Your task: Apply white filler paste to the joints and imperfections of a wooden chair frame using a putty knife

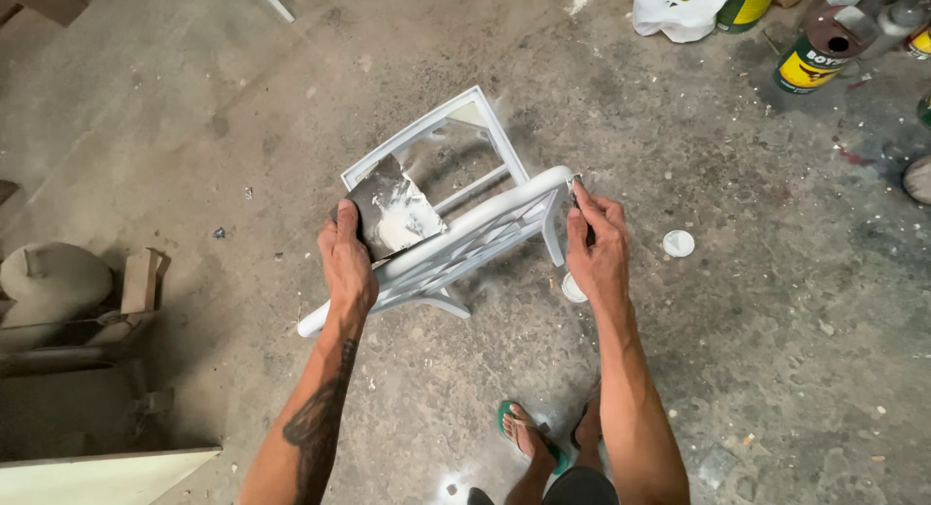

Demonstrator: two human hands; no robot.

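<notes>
Your left hand point(346, 262) pinches a floppy, putty-smeared sheet of sandpaper point(393, 212) against the white chair point(456, 228) lying tipped on the floor point(727, 350); your right hand point(596, 243) closes on its top rail; the frame looks light, stiff, dusty; hold the rail.

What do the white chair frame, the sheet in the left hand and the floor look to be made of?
Chair frame: probably wood under matte white primer or paint; dust lies around it.
Sheet: likely sandpaper, dark and flexible, caked with white powder.
Floor: bare concrete, grey, stained and paint-speckled.
</notes>
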